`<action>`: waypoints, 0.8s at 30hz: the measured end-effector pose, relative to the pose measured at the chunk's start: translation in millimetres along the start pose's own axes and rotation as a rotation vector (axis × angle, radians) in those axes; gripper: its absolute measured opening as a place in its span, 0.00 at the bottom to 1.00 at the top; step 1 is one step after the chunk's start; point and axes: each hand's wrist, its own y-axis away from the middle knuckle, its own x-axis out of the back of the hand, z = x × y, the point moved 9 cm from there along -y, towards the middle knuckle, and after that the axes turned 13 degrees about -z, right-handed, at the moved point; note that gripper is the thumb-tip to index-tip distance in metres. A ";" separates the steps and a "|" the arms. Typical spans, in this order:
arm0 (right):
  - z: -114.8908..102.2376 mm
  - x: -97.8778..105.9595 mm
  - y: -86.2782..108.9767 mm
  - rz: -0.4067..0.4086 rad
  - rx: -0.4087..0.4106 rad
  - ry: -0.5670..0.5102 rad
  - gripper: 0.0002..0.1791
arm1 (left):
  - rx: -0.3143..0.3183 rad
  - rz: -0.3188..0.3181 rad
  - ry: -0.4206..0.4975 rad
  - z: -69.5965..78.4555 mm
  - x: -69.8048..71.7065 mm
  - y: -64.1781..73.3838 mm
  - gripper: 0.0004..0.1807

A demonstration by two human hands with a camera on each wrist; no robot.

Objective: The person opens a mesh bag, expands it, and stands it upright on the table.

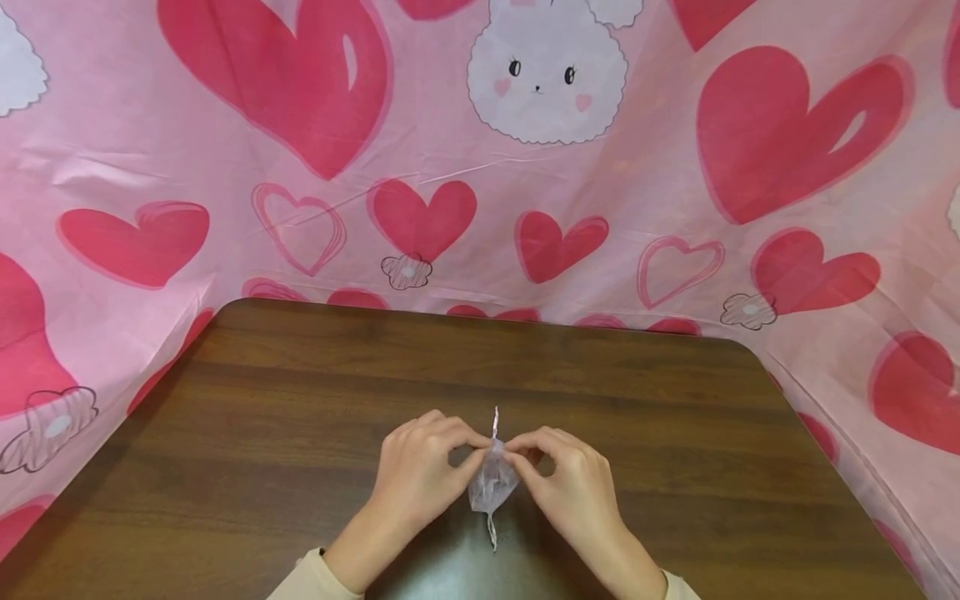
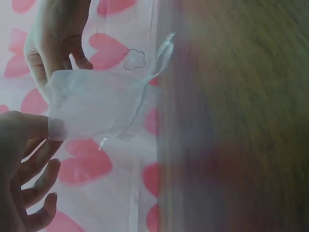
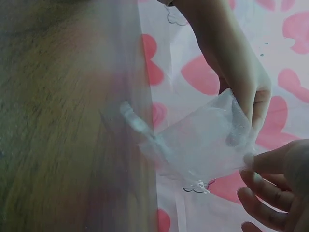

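A small sheer white drawstring pouch point(image 1: 493, 485) is held up over the table between both hands. My left hand point(image 1: 423, 462) pinches one side of it between thumb and forefinger. From the other side my right hand point(image 1: 573, 475) pinches it in the same way, fingertips close to the left ones. One drawstring point(image 1: 496, 422) sticks out at the far side, and another hangs toward me. In the left wrist view the pouch point(image 2: 91, 101) looks flat, with a ribbon loop point(image 2: 161, 58) at its end. The right wrist view shows the pouch fabric point(image 3: 203, 140) stretched between the fingers.
A dark brown wooden table point(image 1: 300, 375) with rounded far corners lies beneath the hands. Behind it and along both sides hangs a pink cloth point(image 1: 442, 150) printed with hearts and white animal faces.
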 end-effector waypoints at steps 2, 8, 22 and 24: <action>-0.8 -1.3 0.1 -0.011 -0.005 -0.014 0.14 | 0.027 0.014 -0.006 -2.3 1.7 -0.1 0.09; -4.5 -7.6 3.1 -0.082 -0.053 0.006 0.17 | 0.076 0.016 -0.019 -5.7 3.2 0.2 0.10; 2.9 -4.6 1.6 -0.075 -0.106 0.142 0.14 | 0.065 0.104 -0.068 -6.7 10.3 0.8 0.10; 4.3 -2.5 1.0 -0.060 -0.103 0.138 0.13 | 0.065 0.116 -0.081 -7.5 10.9 1.1 0.11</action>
